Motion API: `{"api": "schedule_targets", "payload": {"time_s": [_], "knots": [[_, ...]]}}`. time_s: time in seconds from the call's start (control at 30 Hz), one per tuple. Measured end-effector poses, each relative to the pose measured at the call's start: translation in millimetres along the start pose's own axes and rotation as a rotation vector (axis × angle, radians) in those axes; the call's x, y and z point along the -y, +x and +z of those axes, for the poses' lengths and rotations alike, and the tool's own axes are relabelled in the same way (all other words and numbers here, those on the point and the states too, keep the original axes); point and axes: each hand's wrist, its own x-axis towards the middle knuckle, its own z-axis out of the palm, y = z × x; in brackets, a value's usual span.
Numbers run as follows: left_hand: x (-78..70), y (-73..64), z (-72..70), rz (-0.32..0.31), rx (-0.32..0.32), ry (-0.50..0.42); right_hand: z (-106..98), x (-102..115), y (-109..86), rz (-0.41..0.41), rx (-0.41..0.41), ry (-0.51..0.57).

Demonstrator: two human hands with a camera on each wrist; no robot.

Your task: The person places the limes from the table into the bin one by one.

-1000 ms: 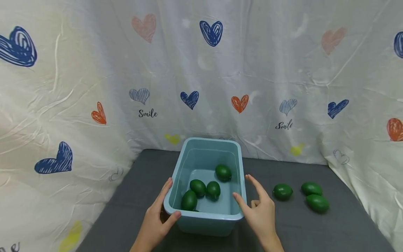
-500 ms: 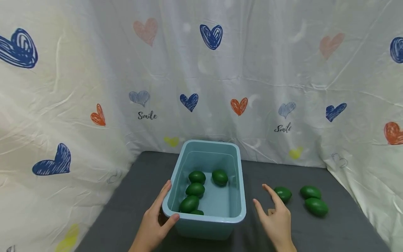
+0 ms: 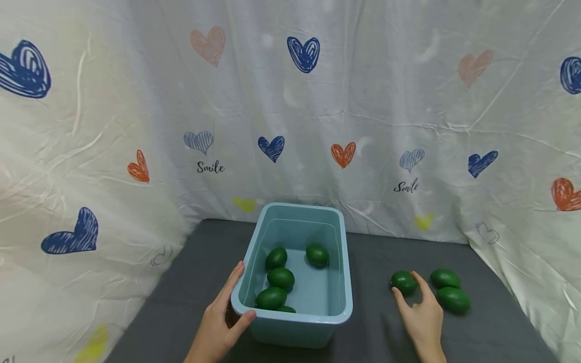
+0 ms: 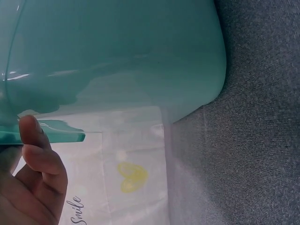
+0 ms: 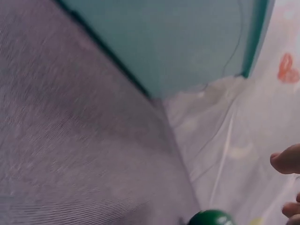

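In the head view, a blue-green plastic bin [image 3: 313, 318] stands before me with several green limes [image 3: 280, 279] inside. My left hand [image 3: 218, 317] grips its near left corner, thumb over the front rim and fingers along the left side. In the left wrist view the curled fingers [image 4: 44, 164] show at the rim. To the right of the bin, my right hand [image 3: 422, 312] has thumb and index finger spread on either side of a single lime [image 3: 403, 282]. The right wrist view shows that lime [image 5: 212, 218] low in the picture, with the fingertips apart from it.
Two more limes, a far one [image 3: 445, 278] and a near one [image 3: 454, 300], lie against each other just right of my right hand. A dark grey cloth [image 3: 363, 262] covers the table. Behind it hangs a white curtain [image 3: 290, 101] printed with hearts.
My right hand has moved right from the bin's rim to the single lime. Limes inside the bin have rolled toward its left side. My left hand has stayed at the corner.
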Motion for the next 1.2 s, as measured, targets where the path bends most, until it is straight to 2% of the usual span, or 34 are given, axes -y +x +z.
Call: {"api": "schedule_targets", "payload": {"time_s": [0.17,0.3,0.57,0.77,0.93,1.07,1.2], "knots": [[1.1,-0.5,-0.9,0.022,-0.003,0.001,9,-14,-0.7,0.061,-0.019,-0.006],[0.9,0.9,-1.5,0.045,-0.012,0.015,13,-24,1.1,0.104,-0.004,-0.01],[-0.5,-0.1,-0.7,-0.022,-0.004,0.02,15,-40,0.3,0.161,0.106,-0.057],[-0.1,-1.3,0.8,0.001,-0.008,0.008,18,-48,-0.7,0.212,0.182,-0.078],[0.0,-1.8,-0.3,0.003,-0.016,0.014,23,-51,0.5,0.216,0.22,-0.083],[-0.2,-1.8,-1.0,-0.01,-0.013,0.032,26,-53,1.6,0.227,0.214,-0.079],[0.0,-2.2,-1.1,0.014,-0.008,0.038,30,-56,6.3,0.233,0.188,-0.08]]}}
